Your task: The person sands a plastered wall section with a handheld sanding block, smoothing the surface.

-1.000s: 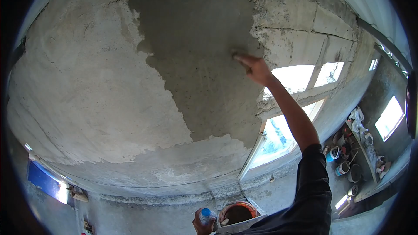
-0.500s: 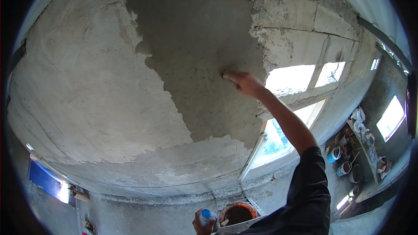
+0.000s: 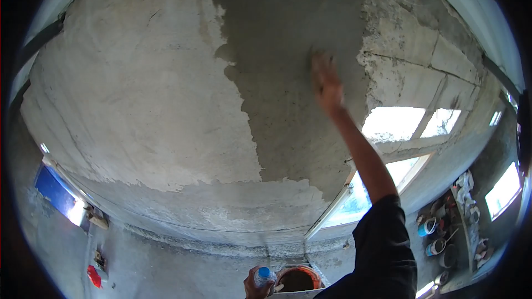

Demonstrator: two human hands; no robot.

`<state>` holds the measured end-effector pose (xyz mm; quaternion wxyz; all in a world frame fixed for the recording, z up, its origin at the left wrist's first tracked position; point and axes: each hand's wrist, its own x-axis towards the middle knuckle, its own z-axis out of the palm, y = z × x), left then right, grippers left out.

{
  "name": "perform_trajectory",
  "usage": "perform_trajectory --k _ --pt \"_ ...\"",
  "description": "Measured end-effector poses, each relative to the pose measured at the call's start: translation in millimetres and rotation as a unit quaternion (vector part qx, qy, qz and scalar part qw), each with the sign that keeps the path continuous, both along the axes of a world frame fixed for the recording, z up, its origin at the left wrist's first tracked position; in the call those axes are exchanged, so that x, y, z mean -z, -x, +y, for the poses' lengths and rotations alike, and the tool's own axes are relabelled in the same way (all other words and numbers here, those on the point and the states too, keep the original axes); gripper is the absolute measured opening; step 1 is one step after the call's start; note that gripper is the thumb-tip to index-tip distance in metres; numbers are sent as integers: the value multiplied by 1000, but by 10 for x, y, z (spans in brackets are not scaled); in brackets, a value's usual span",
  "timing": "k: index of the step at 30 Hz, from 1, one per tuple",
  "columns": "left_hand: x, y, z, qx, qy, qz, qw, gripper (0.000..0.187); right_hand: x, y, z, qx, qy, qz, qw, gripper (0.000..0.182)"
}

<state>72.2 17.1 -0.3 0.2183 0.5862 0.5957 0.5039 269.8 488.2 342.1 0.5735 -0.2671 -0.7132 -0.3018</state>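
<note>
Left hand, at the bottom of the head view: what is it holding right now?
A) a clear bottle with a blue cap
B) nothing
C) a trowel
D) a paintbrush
A: the left hand grips a clear bottle with a blue cap, beside the orange bucket.

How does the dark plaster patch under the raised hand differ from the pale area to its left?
The dark plaster patch is deep grey and looks damp; the pale area is light grey and looks dry. The right hand lies flat on the dark patch, while nothing touches the pale area. The dark patch looks finer; the pale area shows cracks and scrape lines. Both are on the same overhead surface, meeting at a ragged edge.
</note>
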Motion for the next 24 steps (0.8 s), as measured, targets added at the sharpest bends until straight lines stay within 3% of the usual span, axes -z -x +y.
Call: perform_trajectory --k 3,5,6,7,9,10,14,17,20,22,24 --pt "-191 -49 3 3 36 -84 996 62 910 214 -142 -62 156 -171 971 61" --pt "-61 -5 -41 2 -18 -4 1000 60 994 352 -344 -77 210 -227 948 62" --pt "347 83 -72 -17 -187 314 931 59 942 409 -462 -90 180 -201 959 61" --pt "364 90 -65 -19 -188 310 932 59 872 433 -562 -104 151 -176 967 60" --pt "337 89 -72 -13 -175 220 960 59 547 408 -551 -98 143 -120 977 60" --pt "-296 9 -41 24 -32 -92 995 59 297 399 -504 -93 131 -60 985 60" --pt "-388 52 -34 51 -9 -148 988 59 -693 316 -331 -90 -41 57 993 52" --pt "-273 58 -29 8 -28 -151 988 58 -871 382 -145 -17 6 72 997 61" --pt "-274 96 -88 -14 -6 -126 992 58 -494 686 -101 -33 92 -24 995 59" --pt "-339 119 -116 10 21 -119 993 57 106 949 64 -52 106 -87 989 60" --pt "-297 108 -113 0 1 -106 994 57 428 1050 -107 -84 49 -230 968 59"
